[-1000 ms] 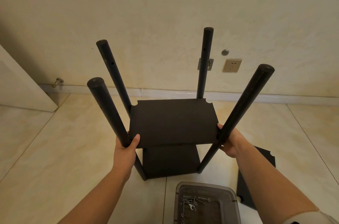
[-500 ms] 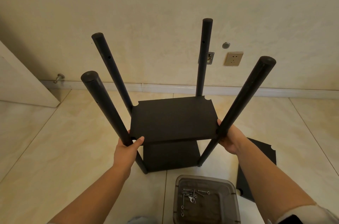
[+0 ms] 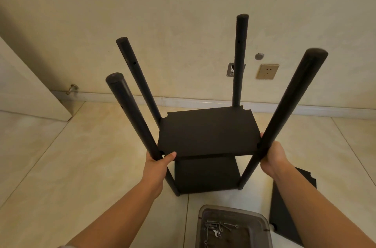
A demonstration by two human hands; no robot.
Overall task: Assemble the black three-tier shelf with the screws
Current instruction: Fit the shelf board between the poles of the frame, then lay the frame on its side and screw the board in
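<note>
Black shelf (image 3: 207,132) stands on the floor (image 3: 61,166) between both hands. The left hand (image 3: 156,168) grips the near-left post (image 3: 130,115); the right hand (image 3: 273,156) apparently wraps the near-right post (image 3: 289,105). Screws (image 3: 218,227) lie in a bin (image 3: 262,219) just below.

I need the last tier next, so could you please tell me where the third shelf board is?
The third shelf board lies flat on the floor at lower right, under the right forearm, beside the screw container.

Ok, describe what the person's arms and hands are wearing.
Both forearms are bare, and the left hand and right hand wear no gloves, rings or watch. A pale sleeve edge shows at the bottom of the frame on the left arm; the right arm's sleeve is out of view.
</note>
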